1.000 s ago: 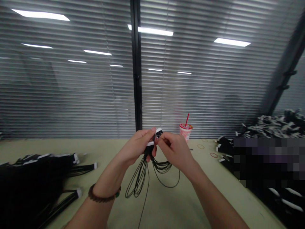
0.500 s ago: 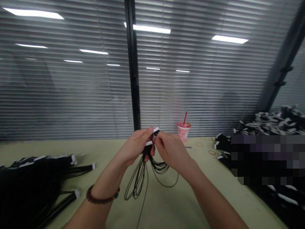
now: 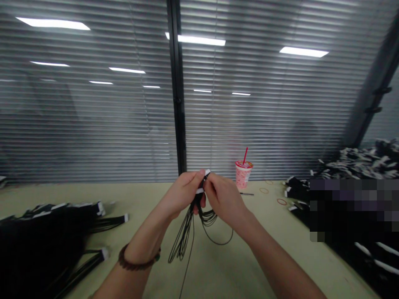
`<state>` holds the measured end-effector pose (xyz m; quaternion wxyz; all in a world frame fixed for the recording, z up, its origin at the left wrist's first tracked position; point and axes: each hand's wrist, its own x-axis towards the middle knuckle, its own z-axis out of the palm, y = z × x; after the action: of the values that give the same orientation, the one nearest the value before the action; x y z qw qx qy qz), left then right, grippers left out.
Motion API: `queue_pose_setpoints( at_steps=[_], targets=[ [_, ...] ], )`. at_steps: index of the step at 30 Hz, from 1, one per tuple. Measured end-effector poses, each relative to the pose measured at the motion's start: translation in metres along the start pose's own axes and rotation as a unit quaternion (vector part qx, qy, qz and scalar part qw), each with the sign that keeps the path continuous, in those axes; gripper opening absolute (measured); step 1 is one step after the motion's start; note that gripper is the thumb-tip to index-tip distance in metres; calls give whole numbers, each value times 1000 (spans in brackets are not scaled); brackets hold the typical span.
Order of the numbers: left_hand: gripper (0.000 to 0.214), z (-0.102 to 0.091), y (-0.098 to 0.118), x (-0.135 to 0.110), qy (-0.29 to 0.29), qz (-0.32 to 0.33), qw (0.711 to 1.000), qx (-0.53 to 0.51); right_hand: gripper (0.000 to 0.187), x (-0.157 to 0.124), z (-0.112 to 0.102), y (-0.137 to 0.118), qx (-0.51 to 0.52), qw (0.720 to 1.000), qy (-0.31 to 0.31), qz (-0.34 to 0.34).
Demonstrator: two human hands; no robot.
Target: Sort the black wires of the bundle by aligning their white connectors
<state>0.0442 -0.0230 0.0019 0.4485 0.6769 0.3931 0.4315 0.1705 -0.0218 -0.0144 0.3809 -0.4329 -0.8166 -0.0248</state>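
Above the table, a looped bundle of thin black wires (image 3: 183, 234) hangs from between my two hands. My left hand (image 3: 183, 190) is closed around the bundle's top, close to a white connector (image 3: 200, 191). Fingers of my right hand (image 3: 227, 198) pinch the wires just under a second, smaller white connector (image 3: 207, 172), which the left thumb also meets. The exact grip of the fingertips is partly hidden. Loops spread below both hands, and one loose wire trails down toward the near table edge.
A pink cup (image 3: 243, 174) with a red straw stands at the back, a thin dark stick (image 3: 247, 194) beside it. Rubber bands (image 3: 282, 202) lie to its right. Black wire bundles with white ends are heaped left (image 3: 40, 249) and right (image 3: 352, 166). Blinds (image 3: 93, 133) rise behind.
The view has shifted slightly, so the scene sits a little further right. My hands stay on the wires; the upper white connector has tilted and the hanging loops have swung narrower.
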Motion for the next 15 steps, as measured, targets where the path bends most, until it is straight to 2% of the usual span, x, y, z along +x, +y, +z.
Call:
queue_pose_setpoints(
  at_steps=[8,12,15],
  targets=[
    [40,-6,0,-1,-15,0,1000,-11,23,-2,1,2,38,998,17,-36],
    [36,-12,3,-1,-19,3,998,-64,20,-1,-2,3,60,996,51,-47],
    [34,-19,6,-1,3,1,994,-109,11,0,-6,3,56,993,98,-18]
  ],
)
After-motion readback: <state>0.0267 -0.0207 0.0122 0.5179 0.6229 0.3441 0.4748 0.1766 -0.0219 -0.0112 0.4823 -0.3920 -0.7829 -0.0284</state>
